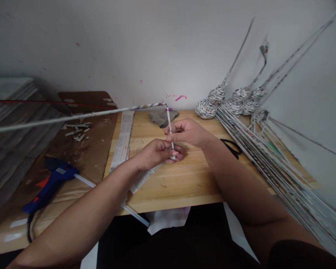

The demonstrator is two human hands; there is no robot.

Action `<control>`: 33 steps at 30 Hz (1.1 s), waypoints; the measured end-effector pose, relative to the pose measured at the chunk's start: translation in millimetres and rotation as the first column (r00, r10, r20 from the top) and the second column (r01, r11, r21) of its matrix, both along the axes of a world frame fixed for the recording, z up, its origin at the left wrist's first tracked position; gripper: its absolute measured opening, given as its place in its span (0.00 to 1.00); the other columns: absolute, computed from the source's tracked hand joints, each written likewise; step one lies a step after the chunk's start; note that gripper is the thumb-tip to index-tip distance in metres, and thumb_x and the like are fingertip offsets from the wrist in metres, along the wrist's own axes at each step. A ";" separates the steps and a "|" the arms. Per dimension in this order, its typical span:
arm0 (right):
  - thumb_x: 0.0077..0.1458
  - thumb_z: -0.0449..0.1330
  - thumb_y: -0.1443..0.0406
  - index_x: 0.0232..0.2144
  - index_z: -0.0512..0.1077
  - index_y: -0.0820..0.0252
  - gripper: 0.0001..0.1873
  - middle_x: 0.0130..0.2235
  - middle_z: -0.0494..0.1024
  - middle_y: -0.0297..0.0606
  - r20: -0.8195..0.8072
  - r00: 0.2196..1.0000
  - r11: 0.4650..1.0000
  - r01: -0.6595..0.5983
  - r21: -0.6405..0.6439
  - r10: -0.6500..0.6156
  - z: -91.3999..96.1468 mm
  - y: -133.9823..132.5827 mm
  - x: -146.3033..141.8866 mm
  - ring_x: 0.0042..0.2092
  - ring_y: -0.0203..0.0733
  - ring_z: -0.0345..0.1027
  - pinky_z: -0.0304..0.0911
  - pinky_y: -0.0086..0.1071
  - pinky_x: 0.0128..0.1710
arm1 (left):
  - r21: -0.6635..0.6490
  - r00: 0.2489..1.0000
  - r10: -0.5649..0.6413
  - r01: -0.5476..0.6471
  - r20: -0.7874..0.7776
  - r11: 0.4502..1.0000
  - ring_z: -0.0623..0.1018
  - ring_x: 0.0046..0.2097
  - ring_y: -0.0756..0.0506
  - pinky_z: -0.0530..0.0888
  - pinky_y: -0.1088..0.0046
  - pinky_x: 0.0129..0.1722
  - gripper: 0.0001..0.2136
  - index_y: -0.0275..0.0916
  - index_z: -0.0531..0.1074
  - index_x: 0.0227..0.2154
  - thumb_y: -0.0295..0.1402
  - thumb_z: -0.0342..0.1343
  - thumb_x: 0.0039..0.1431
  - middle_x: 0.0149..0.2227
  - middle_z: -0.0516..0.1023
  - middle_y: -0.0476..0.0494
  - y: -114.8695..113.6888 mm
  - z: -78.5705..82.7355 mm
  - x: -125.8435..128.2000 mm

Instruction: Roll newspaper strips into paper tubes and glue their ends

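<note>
My left hand [156, 154] is closed in a pinch on the lower end of a thin rolled newspaper tube [169, 127] over the wooden table [184, 183]. My right hand [188, 132] is closed round the same tube a little higher up. The tube rises to a bend near the wall, and from there a long twisted length [72, 118] runs off to the left. A flat newspaper strip [124, 140] lies on the table under my left wrist.
A blue glue gun [49, 183] lies on brown cardboard [81, 157] at the left, with paper scraps [77, 131] behind it. Black scissors [232, 146] lie right of my hands. Several long paper tubes [271, 168] and woven newspaper balls [226, 102] fill the right side. Stacked paper [8, 123] sits far left.
</note>
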State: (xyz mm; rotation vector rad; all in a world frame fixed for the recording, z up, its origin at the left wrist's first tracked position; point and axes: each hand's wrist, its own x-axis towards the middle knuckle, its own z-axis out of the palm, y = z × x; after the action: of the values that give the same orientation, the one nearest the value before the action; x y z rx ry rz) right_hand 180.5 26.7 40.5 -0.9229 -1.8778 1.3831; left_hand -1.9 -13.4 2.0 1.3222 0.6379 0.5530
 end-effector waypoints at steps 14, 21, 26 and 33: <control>0.44 0.70 0.59 0.24 0.77 0.62 0.12 0.37 0.78 0.38 0.083 0.996 0.993 -0.020 0.116 0.011 9.5 -4.2 -0.5 0.41 0.41 0.71 0.67 0.33 0.41 | 0.130 0.996 0.058 -0.049 -0.063 0.990 0.78 0.39 0.46 0.74 0.67 0.40 0.14 0.35 0.78 0.40 0.40 0.60 0.58 0.39 0.81 0.39 2.6 -2.5 -1.7; 0.54 0.64 0.61 0.39 0.81 0.57 0.11 0.42 0.79 0.39 0.178 0.954 0.960 -0.263 0.098 0.243 12.4 -4.9 11.0 0.41 0.40 0.73 0.69 0.34 0.43 | 0.389 0.953 0.190 -0.088 -0.234 0.917 0.76 0.34 0.46 0.71 0.72 0.34 0.12 0.37 0.79 0.33 0.41 0.58 0.58 0.31 0.79 0.47 4.9 -4.0 -3.1; 0.53 0.65 0.63 0.33 0.81 0.58 0.06 0.39 0.80 0.38 0.185 0.975 0.947 -0.171 0.273 0.123 15.9 -5.6 9.8 0.43 0.42 0.72 0.66 0.36 0.46 | 0.458 0.967 0.171 -0.066 -0.191 0.887 0.77 0.39 0.44 0.72 0.70 0.40 0.12 0.39 0.80 0.34 0.40 0.56 0.59 0.33 0.81 0.47 7.4 -0.4 -3.9; 0.49 0.69 0.60 0.26 0.79 0.60 0.08 0.32 0.78 0.38 0.165 0.985 0.923 -0.026 0.384 -0.040 19.7 -11.2 2.7 0.40 0.43 0.72 0.66 0.34 0.39 | 0.566 0.919 0.258 -0.048 -0.297 0.823 0.78 0.36 0.45 0.70 0.73 0.36 0.13 0.37 0.81 0.35 0.40 0.56 0.60 0.34 0.82 0.45 12.0 6.9 -10.2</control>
State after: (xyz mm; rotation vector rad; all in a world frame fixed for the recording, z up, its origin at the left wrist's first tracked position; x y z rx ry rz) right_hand 183.1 15.5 60.2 -0.8639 -2.1693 0.9002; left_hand -12.1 -1.5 8.8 1.9616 0.9430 0.6621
